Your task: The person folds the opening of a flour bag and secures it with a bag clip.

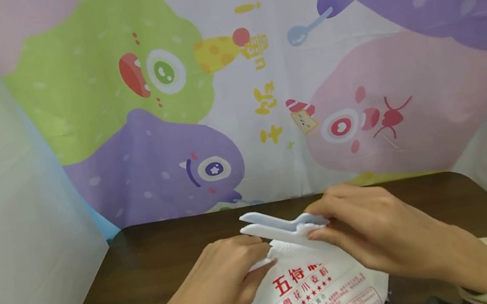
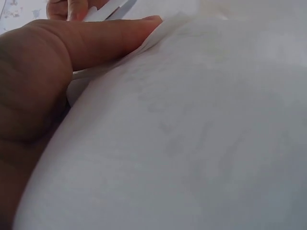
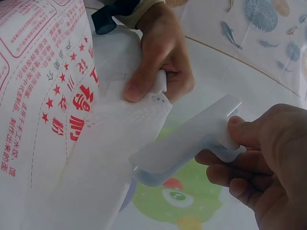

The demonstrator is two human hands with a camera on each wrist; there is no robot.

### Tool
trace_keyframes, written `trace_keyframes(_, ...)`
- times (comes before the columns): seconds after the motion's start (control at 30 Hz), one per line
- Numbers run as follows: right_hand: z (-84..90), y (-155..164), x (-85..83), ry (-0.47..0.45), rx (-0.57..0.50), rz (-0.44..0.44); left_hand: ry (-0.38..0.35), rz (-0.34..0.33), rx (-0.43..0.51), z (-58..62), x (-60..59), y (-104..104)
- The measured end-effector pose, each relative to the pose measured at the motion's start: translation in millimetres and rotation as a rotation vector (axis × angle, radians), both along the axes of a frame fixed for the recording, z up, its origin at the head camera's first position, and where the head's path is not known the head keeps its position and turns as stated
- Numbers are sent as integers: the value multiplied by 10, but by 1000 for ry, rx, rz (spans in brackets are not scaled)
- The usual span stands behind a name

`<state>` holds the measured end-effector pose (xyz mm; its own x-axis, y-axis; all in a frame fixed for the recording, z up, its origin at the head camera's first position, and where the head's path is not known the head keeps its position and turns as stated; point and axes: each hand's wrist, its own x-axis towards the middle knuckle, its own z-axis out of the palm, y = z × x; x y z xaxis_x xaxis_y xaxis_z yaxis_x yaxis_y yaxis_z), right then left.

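Observation:
A white flour bag [image 1: 319,291] with red printed characters stands at the near edge of the table. My left hand [image 1: 213,285] pinches its folded top edge at the left, thumb on the near side. In the left wrist view the white bag wall [image 2: 182,129] fills most of the picture. My right hand [image 1: 395,234] holds a white bag clip [image 1: 271,227] by its handle end, between thumb and fingers. The clip's two long arms stand apart, just above the bag's top. In the right wrist view the clip [image 3: 187,139] is beside the bag's top edge.
Beneath the bag is a dark brown table [image 1: 146,267]. A cloth backdrop [image 1: 275,168] printed with cartoon creatures hangs behind it. White cloth walls [image 1: 5,215] flank both sides.

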<state>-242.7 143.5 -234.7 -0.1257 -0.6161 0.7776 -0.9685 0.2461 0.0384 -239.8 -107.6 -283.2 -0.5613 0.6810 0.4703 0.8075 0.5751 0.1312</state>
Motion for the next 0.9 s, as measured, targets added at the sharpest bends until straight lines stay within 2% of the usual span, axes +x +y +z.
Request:
trace_keyframes(0.17, 14, -14, -7, 5, 19, 20, -62, 3, -18, 29, 14, -19)
trace_keyframes(0.33, -5, 12, -16, -20, 13, 19, -77, 23, -52, 78, 30, 12)
trace_keyframes(0.43, -29, 45, -29, -56, 6, 17, -28, 50, -84, 128, 39, 92)
trace_keyframes(0.63, -68, 109, -36, -132, -23, 0, 135, 92, -129, 163, 66, 250)
trace_keyframes(0.77, -64, 135, -17, -151, -34, 12, 180, 87, -180, 173, 56, 276)
trace_keyframes(0.9, -45, 120, 25, -136, -36, 17, 213, 61, -184, 184, 29, 267)
